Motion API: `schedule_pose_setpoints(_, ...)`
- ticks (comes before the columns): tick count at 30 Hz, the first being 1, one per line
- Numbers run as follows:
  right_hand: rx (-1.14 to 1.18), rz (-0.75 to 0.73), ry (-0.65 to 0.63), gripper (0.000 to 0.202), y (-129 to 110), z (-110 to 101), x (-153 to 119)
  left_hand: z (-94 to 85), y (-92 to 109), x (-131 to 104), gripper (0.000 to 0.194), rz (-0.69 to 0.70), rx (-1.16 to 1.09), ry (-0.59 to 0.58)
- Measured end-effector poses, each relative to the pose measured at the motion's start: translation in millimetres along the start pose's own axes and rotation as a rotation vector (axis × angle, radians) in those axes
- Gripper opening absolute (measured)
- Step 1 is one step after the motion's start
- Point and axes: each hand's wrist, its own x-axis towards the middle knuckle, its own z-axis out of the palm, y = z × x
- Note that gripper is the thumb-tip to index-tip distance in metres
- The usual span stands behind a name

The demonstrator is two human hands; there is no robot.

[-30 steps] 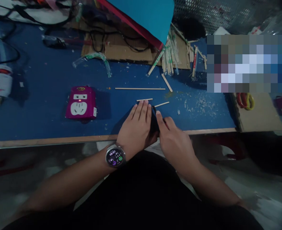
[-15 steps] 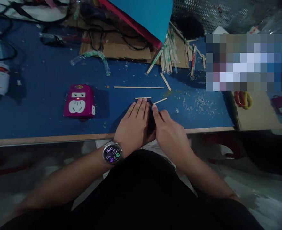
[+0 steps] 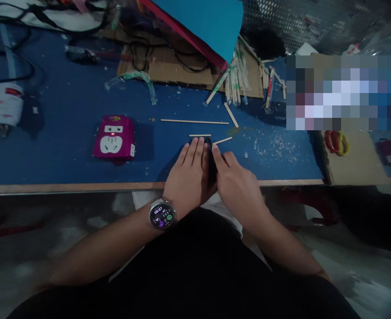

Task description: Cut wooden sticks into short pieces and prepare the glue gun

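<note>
My left hand (image 3: 189,175) lies flat at the front of the blue tabletop (image 3: 178,102), fingers stretched out and close together. Just beyond its fingertips is a short thin wooden stick (image 3: 200,135). My right hand (image 3: 238,179) is curled closed beside it, index finger pointing forward; what it grips is mostly hidden. A dark, narrow shape (image 3: 212,166) shows between the two hands, too dim to identify. Another short stick (image 3: 223,140) slants away from the right index fingertip. Farther back lie a long thin stick (image 3: 194,121) and a flat craft stick (image 3: 231,115).
A purple power socket (image 3: 115,137) stands left, with a white glue gun (image 3: 7,104) beyond it. Wrapped sticks (image 3: 237,79) lie on cardboard behind, below blue sheets (image 3: 212,26). At right, red and yellow rings (image 3: 337,142) rest on cardboard. White scraps (image 3: 280,146) are scattered nearby.
The view has shifted slightly, so the table's things appear a little farther right. Both hands keep nearly the same pose and place among the sticks.
</note>
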Motion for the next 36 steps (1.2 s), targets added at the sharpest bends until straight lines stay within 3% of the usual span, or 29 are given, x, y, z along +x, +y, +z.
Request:
schedule_pose_setpoints(6,0.030,-0.020,0.055,0.065,3,9,-15,-5.5,0,3,0.087,-0.003,0.044,-0.065)
schedule_pose_setpoints(10,0.012,-0.036,0.014,0.067,2,5,-13,-8.0,-5,4,0.091,0.022,0.031,-0.083)
schedule_pose_setpoints(18,-0.041,-0.007,-0.069,0.070,1,-9,6,-6.2,-15,8,0.105,0.039,-0.012,-0.045)
schedule_pose_setpoints(36,0.018,0.045,-0.105,0.069,-4,-15,14,0.5,-15,4,0.104,0.028,-0.037,0.009)
